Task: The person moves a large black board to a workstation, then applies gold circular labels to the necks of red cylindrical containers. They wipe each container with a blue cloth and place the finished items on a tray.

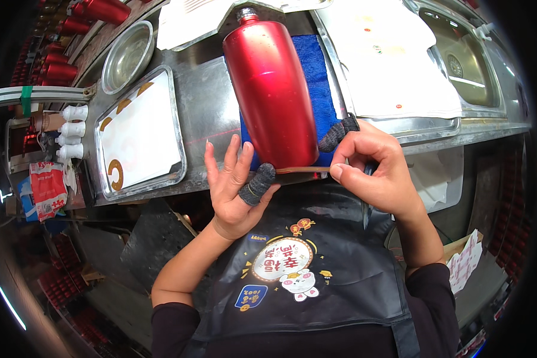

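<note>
On blue towel (323, 77), red bottle (271, 95) lies base-end beside left hand (235, 194), fingers spread. Right hand (373, 170) pinches thin strip (304, 170) at bottle's base.

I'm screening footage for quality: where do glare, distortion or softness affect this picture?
In the head view, a soft sheen streaks the red bottle, and white paper at upper right is nearly blown out; in the head view, the steel counter bends toward a black rim; in the head view, the lower-left background looks dim and soft.
</note>
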A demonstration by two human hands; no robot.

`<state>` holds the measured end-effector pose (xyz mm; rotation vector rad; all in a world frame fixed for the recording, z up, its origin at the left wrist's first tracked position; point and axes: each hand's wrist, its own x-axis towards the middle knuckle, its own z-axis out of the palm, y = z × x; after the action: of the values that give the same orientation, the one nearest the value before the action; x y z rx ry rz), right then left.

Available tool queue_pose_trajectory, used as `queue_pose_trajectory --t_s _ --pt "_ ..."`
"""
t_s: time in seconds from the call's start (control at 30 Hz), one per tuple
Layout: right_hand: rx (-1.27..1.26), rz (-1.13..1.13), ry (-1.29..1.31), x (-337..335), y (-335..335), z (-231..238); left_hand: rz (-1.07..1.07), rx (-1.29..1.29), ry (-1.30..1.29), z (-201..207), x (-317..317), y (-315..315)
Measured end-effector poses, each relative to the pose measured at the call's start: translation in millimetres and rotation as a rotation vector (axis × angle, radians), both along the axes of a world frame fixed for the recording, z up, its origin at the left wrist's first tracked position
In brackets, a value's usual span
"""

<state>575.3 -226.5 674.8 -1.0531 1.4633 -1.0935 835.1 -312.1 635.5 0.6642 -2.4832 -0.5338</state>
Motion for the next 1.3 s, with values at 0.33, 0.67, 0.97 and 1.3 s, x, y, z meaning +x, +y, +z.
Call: queue_pose_trajectory --t_s 0.33,0.67,0.97,1.3 --pt "0.061 -0.019 -0.063 0 -4 -14 -0.099 -0.128 -0.067 12 -3 -8" --pt "0.072 -0.013 -0.069 4 -7 -19 -0.053 -0.297 -0.098 32 -42 -6" --pt "-0.040 -0.099 0.138 21 0 -21 0.058 -0.002 0.167 6 -38 -16" --pt "-0.195 -0.280 0.414 68 -11 -20 0.061 0.074 -0.017 -8 7 16"
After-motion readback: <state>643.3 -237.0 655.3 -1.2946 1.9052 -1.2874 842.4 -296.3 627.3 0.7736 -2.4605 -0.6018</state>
